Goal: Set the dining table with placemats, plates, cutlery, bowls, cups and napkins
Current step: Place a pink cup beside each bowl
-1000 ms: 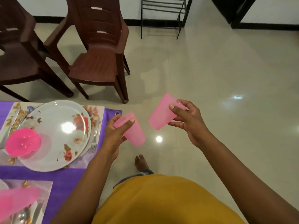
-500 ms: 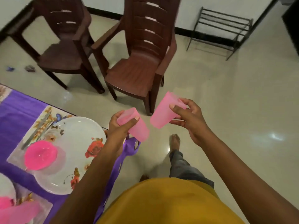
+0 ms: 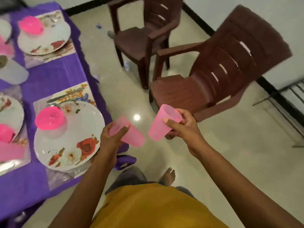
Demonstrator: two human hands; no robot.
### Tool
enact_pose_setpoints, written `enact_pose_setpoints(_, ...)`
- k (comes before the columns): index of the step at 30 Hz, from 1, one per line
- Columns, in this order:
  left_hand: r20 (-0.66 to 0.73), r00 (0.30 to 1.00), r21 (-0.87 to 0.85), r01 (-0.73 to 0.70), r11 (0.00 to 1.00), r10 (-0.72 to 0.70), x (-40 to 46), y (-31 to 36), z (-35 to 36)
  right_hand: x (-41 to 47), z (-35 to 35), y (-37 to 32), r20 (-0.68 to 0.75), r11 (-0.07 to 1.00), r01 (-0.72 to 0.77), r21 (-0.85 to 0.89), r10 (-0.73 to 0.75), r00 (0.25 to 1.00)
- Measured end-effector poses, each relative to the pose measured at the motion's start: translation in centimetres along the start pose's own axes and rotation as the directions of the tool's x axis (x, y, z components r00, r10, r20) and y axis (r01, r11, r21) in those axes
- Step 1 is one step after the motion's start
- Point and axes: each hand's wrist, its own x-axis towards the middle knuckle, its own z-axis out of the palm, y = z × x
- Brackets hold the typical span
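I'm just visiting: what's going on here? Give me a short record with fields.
left hand: left hand grips a translucent pink plastic cup
right hand: right hand grips a second pink plastic cup
cups: both tilted, held above the floor, apart
nearest setting: white floral plate carrying a bright pink bowl, on a floral placemat
table cover: purple tablecloth
nearby: brown plastic chair

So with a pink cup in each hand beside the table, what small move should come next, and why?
Probably bring the left hand and its pink cup over to the nearest placemat and stand it beside the floral plate. That setting shows a pink bowl and cutlery, but no cup.
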Motion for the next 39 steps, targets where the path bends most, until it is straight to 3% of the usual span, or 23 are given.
enact_pose_setpoints(6, -0.238, 0.971, -0.141, -0.034, 0.989, -0.001, 1.7, 0.7, -1.9, 6.2, 4.5, -3.2, 0.219, 0.991, 0.059, -0.118, -0.032, 0.975)
enact_pose_setpoints(12, -0.35, 0.934, -0.284, -0.037, 0.958, -0.068, 3.9, 2.0, -5.3, 10.2, 10.4, -5.6, 0.338, 0.979, 0.094, -0.184, -0.027, 0.941)
enact_pose_setpoints(18, -0.464, 0.885, -0.269, -0.091, 0.959, -0.046, 5.1, 3.1, -8.5, 13.6, 17.3, -7.7, 0.44, 0.945, 0.182, -0.273, -0.046, 0.897)
enact_pose_setpoints(25, -0.622, 0.777, -0.345, -0.164, 0.924, -0.094, 4.5, 3.6, -12.3, 16.1, 27.5, -11.3, 0.63, 0.927, 0.278, -0.253, -0.06, 0.774)
enact_pose_setpoints(30, -0.734, 0.652, -0.432, -0.234, 0.871, -0.189, 4.4, 4.4, -13.8, 19.6, 37.2, -12.1, 0.711, 0.884, 0.39, -0.258, -0.1, 0.696)
enact_pose_setpoints(39, -0.844, 0.333, -0.523, -0.33, 0.786, -0.422, 5.7, 4.7, -13.9, 24.2, 51.6, -9.5, 0.936, 0.674, 0.7, -0.235, -0.036, 0.349)
